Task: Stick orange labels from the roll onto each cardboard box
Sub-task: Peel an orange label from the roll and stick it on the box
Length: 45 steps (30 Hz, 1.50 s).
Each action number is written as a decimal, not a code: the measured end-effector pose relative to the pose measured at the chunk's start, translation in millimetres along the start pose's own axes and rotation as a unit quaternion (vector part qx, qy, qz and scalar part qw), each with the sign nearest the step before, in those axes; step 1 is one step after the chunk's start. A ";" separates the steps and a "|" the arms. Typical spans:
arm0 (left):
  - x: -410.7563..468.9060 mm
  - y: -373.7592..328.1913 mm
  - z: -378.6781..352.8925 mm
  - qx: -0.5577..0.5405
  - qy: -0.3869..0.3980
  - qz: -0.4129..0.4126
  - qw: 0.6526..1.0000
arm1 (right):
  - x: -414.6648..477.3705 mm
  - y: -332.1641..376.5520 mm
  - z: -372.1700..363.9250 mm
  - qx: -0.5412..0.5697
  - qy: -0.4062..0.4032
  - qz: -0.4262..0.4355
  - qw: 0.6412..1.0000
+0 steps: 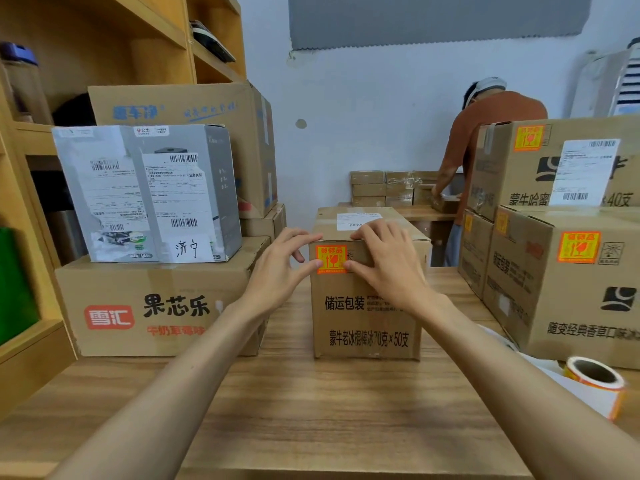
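Observation:
A tall cardboard box (pixel 367 317) stands in the middle of the wooden table (pixel 311 410). An orange label (pixel 331 258) sits on its front face near the top left corner. My left hand (pixel 277 268) touches the box's top edge with spread fingers, its thumb pressing the label's left edge. My right hand (pixel 388 261) lies over the top edge, its thumb pressing the label's right edge. The label roll (pixel 595 379) lies on the table at the right, with white backing paper trailing from it.
At the right, stacked cardboard boxes (pixel 571 292) carry orange labels (pixel 578 247). At the left, a grey carton (pixel 149 192) rests on a wide cardboard box (pixel 156 306), beside a wooden shelf (pixel 27 341). A person (pixel 485 126) works at a far table.

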<state>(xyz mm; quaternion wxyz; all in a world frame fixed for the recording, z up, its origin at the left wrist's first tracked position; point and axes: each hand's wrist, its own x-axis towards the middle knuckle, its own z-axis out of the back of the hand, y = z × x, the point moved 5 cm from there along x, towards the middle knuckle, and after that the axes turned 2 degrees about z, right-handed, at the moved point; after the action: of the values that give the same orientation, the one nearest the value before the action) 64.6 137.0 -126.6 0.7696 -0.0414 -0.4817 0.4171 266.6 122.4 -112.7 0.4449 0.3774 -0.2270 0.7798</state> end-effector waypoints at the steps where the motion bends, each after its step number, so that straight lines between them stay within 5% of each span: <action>1: -0.6 -0.1 -0.1 0.006 -0.001 -0.002 1.000 | 0.3 0.0 0.2 -0.002 -0.001 0.001 1.000; 12: -6.2 -8.7 -11.2 0.070 -0.010 -0.018 0.997 | -1.7 8.5 -7.3 -0.088 -0.014 0.003 0.996; 25: 3.8 -3.6 -0.6 0.011 0.023 -0.020 0.999 | 3.6 -3.0 -0.5 0.004 -0.028 0.004 1.000; 45: 1.3 -8.7 0.3 0.051 0.045 -0.032 0.997 | 0.2 -2.5 1.8 -0.032 0.035 0.046 0.998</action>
<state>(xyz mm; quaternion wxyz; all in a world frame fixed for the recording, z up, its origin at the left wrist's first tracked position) 69.8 132.1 -121.5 0.8047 -0.0055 -0.4258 0.4137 269.4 122.5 -111.5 0.4280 0.3242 -0.2532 0.8047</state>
